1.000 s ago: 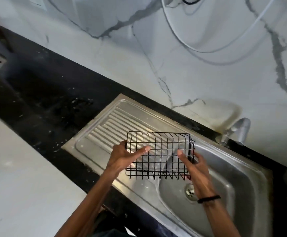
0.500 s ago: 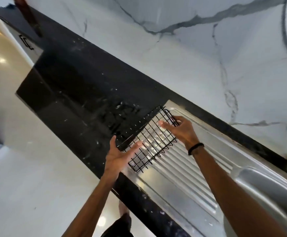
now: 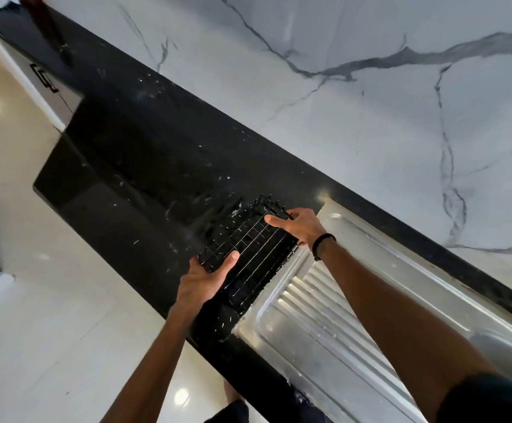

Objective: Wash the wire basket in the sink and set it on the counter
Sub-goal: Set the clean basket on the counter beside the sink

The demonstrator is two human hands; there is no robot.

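Note:
The black wire basket (image 3: 250,251) is over the wet black counter (image 3: 144,184), just left of the steel sink's drainboard (image 3: 319,303). Whether it rests on the counter or hangs just above it I cannot tell. My left hand (image 3: 201,277) holds its near end, thumb on top across the wires. My right hand (image 3: 300,225), with a black band on the wrist, holds the far end, thumb laid over the rim. The basket's dark wires blend into the counter, so its left edge is hard to make out.
The sink basin (image 3: 499,346) shows at the far right edge. A white marble wall (image 3: 340,102) backs the counter. The counter ends at a corner (image 3: 44,181) on the left, with pale glossy floor (image 3: 35,300) below.
Both hands carried the basket left, from over the sink basin across the drainboard to the black counter. It has come lower and flatter. The camera view swung left with it.

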